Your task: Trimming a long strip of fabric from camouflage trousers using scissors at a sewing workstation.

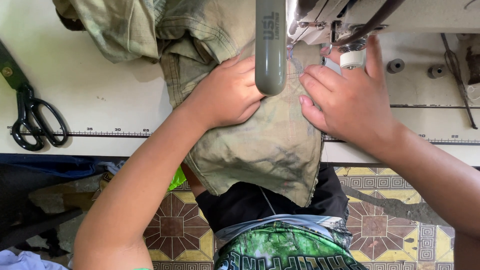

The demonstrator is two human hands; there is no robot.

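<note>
A worn olive-green garment point(260, 145) lies across the white sewing table point(100, 90) and hangs over its front edge. My left hand point(227, 92) presses flat on the cloth just left of the needle area. My right hand point(350, 100) rests on the cloth to the right, fingers spread, fingertips next to the presser foot. The sewing machine head point(350, 17) sits above them, and a grey lamp tube point(270, 47) hides part of the cloth between my hands.
Black scissors point(35, 120) lie at the table's left edge. A printed ruler strip point(110, 133) runs along the front of the table. Small spool pins point(396, 65) stand at the right. Patterned floor tiles point(380, 220) show below, with blue cloth point(50, 165) at the left.
</note>
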